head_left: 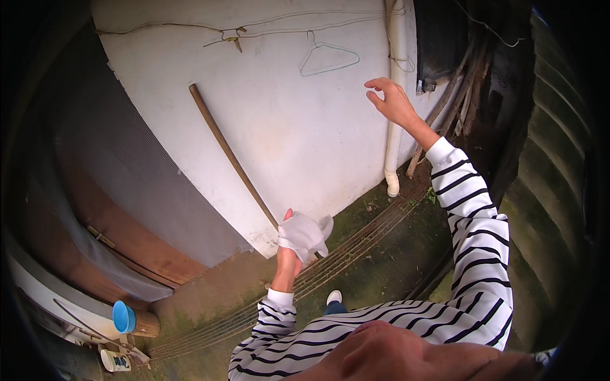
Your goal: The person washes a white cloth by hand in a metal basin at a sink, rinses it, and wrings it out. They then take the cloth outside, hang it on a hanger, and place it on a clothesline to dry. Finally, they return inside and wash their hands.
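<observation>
My left hand (pixel 287 257) is at the lower middle, with a thin white cloth (pixel 303 234) draped over and around its fingers. A wooden pole (pixel 233 155) leans on the white wall, and its lower end passes behind the cloth. My right hand (pixel 391 102) is raised at the upper right in front of a white drainpipe (pixel 398 71), its fingers curled and apart, holding nothing. To the left of that hand a thin wire clothes hanger (pixel 330 59) hangs from a line (pixel 286 31) strung along the wall.
A slatted metal grate (pixel 352 240) crosses the mossy ground. Wooden branches (pixel 460 95) lean at the right, beside grey corrugated sheets (pixel 548 190). At the lower left are a blue basin (pixel 124 316) on a wood stump (pixel 147 324) and a white bucket (pixel 114 360). A brown door (pixel 138 238) stands at left.
</observation>
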The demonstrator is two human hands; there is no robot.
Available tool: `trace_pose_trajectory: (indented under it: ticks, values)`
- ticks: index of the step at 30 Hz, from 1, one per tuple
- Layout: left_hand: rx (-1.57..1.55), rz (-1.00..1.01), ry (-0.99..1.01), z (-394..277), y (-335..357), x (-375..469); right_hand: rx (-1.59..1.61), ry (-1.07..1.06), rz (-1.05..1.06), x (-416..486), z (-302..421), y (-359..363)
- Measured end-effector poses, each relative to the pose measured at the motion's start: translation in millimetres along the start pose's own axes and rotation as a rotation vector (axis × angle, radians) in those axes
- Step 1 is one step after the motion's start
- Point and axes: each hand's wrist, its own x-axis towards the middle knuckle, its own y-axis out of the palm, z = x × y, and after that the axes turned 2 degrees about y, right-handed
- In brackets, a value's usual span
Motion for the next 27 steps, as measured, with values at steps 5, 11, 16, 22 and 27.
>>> trace_pose_trajectory:
  ticks: [5,11,16,22,27]
  values:
    - [0.039,0.100,-0.169,-3,-24,82,-0.522,0.086,-0.050,128,-54,59]
    - [0.113,0.143,-0.273,-35,-34,119,-0.685,0.334,0.117,199,-68,101]
    - [0.025,0.199,-0.378,2,-61,161,-0.680,0.257,0.025,201,-128,134]
    - [0.108,0.261,-0.337,-9,-50,182,-0.472,0.133,-0.175,209,-115,111]
    - [0.101,0.334,-0.329,1,-18,192,-0.258,0.153,-0.258,170,-119,92]
